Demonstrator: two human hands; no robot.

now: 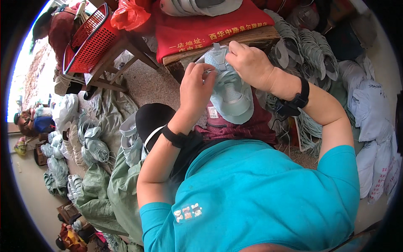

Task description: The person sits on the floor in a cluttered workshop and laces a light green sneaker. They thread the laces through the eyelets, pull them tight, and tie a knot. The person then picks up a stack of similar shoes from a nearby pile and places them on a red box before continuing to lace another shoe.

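Observation:
A pale mint-grey shoe upper (233, 98) lies over my lap, its rounded toe toward me and its tongue (217, 57) toward the wooden bench. My left hand (196, 86) is closed in a pinch at the left edge of the shoe's opening, near the lacing area. On the other side my right hand (250, 66) has its fingers curled and pinched beside the tongue. Whatever thin piece lies between the fingertips of either hand is too small or hidden to make out.
A wooden bench (222, 43) with a red cloth (201, 35) stands just beyond the shoe. Stacked shoe uppers (312, 52) and pale cords (308, 132) lie at right. A red basket (90, 44) rests on a stool at left, above green sacks (98, 195) and more uppers.

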